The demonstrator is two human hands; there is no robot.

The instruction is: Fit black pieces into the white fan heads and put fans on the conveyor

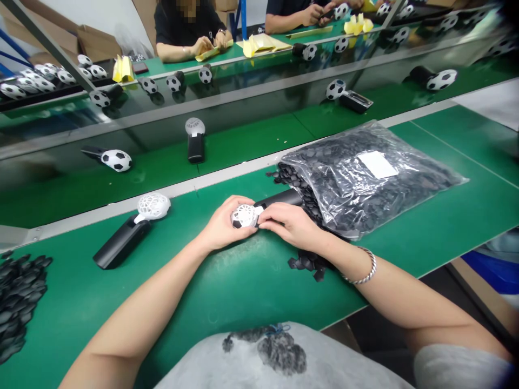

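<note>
My left hand [227, 221] is closed around the white openwork ball head of a handheld fan [244, 216], styled like a soccer ball with a few black patches. Its black handle [281, 199] points right, toward an open plastic bag. At the right side of the ball, my right hand [288, 222] has thumb and fingers pinched together; what lies between them is too small and hidden to make out. Loose black pieces [310, 263] lie under my right wrist. Another fan [153, 206] with a bare white head rests to the left on the green table.
A clear bag [377, 173] full of black pieces lies at right, spilling from its mouth. More black pieces [18, 302] are heaped at far left. Beyond the metal rail, a green conveyor [243, 135] carries several ball-headed fans. Two people [186, 32] work across it.
</note>
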